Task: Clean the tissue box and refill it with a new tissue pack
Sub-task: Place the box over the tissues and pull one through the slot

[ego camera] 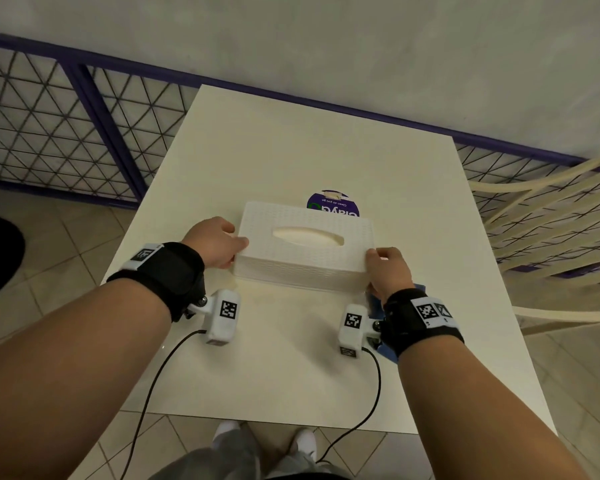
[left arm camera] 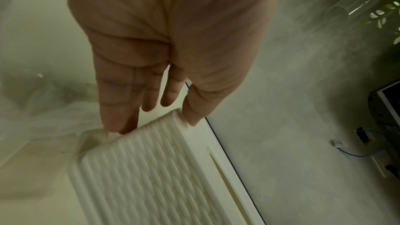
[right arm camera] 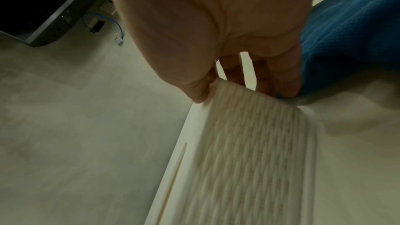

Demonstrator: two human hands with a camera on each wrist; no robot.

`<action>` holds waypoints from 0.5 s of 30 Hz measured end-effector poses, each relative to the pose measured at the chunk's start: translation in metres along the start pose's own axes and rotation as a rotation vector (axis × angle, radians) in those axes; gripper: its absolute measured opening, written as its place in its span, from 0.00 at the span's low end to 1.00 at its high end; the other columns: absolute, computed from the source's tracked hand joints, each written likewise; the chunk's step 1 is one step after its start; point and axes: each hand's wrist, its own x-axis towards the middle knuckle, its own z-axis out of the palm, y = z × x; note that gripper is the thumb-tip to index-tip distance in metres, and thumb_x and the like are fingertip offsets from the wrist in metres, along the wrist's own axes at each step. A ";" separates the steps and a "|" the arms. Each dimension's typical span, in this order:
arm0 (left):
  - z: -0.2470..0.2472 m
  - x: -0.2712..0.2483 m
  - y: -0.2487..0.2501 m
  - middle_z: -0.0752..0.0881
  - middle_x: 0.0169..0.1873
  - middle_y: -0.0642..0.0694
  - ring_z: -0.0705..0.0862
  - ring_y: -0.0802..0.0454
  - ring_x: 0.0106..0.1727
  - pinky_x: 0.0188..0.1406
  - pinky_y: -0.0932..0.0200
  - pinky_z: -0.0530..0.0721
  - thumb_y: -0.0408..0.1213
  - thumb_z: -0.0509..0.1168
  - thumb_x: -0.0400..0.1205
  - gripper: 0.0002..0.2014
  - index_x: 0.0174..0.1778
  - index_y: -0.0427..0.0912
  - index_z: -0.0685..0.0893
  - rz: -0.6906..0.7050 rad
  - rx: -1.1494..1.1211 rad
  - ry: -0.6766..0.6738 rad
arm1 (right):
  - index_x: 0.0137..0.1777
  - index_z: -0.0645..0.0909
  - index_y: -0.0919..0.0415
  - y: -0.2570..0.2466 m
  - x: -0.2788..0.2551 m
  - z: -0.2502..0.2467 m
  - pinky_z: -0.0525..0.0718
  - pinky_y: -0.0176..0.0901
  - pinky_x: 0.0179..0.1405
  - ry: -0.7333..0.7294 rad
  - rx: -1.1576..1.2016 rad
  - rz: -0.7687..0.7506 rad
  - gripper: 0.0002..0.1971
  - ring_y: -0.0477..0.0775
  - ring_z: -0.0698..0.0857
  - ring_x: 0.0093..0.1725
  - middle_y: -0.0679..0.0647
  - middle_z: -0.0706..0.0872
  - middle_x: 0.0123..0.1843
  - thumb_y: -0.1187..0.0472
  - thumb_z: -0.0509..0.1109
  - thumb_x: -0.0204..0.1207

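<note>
A white tissue box (ego camera: 305,258) with a woven pattern sits lengthwise across the white table (ego camera: 291,375), its oval slot (ego camera: 307,236) facing up. My left hand (ego camera: 238,252) grips its left end, thumb on the top edge and fingers down the end face (left arm camera: 155,124). My right hand (ego camera: 373,271) grips the right end the same way (right arm camera: 242,95). A blue cloth (ego camera: 387,351) lies under my right wrist and touches the little finger (right arm camera: 350,32). The box (left arm camera: 151,168) fills the lower wrist views (right arm camera: 249,160). I cannot tell if it is lifted.
A round purple sticker (ego camera: 333,202) is on the table just behind the box. A cream chair (ego camera: 551,230) stands at the right. A purple mesh railing (ego camera: 49,133) runs along the far side and left. Camera cables hang over the near table edge.
</note>
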 end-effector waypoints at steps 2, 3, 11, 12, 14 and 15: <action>0.003 0.000 0.000 0.87 0.51 0.35 0.88 0.37 0.49 0.56 0.40 0.86 0.48 0.60 0.85 0.19 0.57 0.34 0.81 0.000 0.059 -0.035 | 0.73 0.71 0.50 0.002 0.002 0.000 0.83 0.63 0.65 -0.062 0.020 0.002 0.23 0.62 0.82 0.58 0.55 0.81 0.60 0.46 0.55 0.81; 0.005 0.002 -0.002 0.87 0.51 0.34 0.88 0.36 0.49 0.56 0.40 0.86 0.50 0.57 0.85 0.20 0.57 0.35 0.80 -0.010 0.084 -0.041 | 0.76 0.69 0.49 0.003 0.003 0.000 0.81 0.63 0.66 -0.089 0.033 -0.002 0.24 0.60 0.80 0.58 0.55 0.80 0.62 0.45 0.53 0.81; 0.020 0.013 -0.006 0.83 0.57 0.32 0.82 0.36 0.53 0.51 0.49 0.79 0.47 0.51 0.87 0.19 0.66 0.36 0.70 -0.031 0.246 -0.007 | 0.82 0.57 0.45 0.002 0.000 -0.005 0.80 0.57 0.66 -0.187 -0.095 -0.114 0.25 0.63 0.80 0.62 0.56 0.79 0.69 0.53 0.47 0.86; 0.022 0.015 -0.008 0.82 0.62 0.32 0.81 0.36 0.55 0.52 0.50 0.77 0.46 0.51 0.88 0.20 0.71 0.37 0.67 -0.008 0.266 0.007 | 0.84 0.51 0.44 0.002 0.001 -0.005 0.80 0.51 0.61 -0.183 -0.155 -0.146 0.26 0.62 0.80 0.57 0.57 0.80 0.65 0.55 0.47 0.86; 0.027 0.015 -0.009 0.73 0.74 0.35 0.77 0.36 0.68 0.63 0.49 0.74 0.41 0.51 0.88 0.26 0.83 0.45 0.54 0.084 0.324 0.019 | 0.84 0.44 0.42 0.000 0.002 -0.004 0.73 0.40 0.50 -0.159 -0.267 -0.228 0.29 0.57 0.79 0.48 0.57 0.79 0.58 0.58 0.48 0.87; 0.029 0.015 -0.009 0.65 0.80 0.39 0.70 0.39 0.76 0.69 0.49 0.70 0.38 0.50 0.89 0.28 0.84 0.48 0.49 0.143 0.389 0.005 | 0.84 0.46 0.40 -0.001 0.002 -0.003 0.71 0.39 0.50 -0.158 -0.298 -0.266 0.29 0.56 0.79 0.49 0.57 0.80 0.61 0.59 0.49 0.86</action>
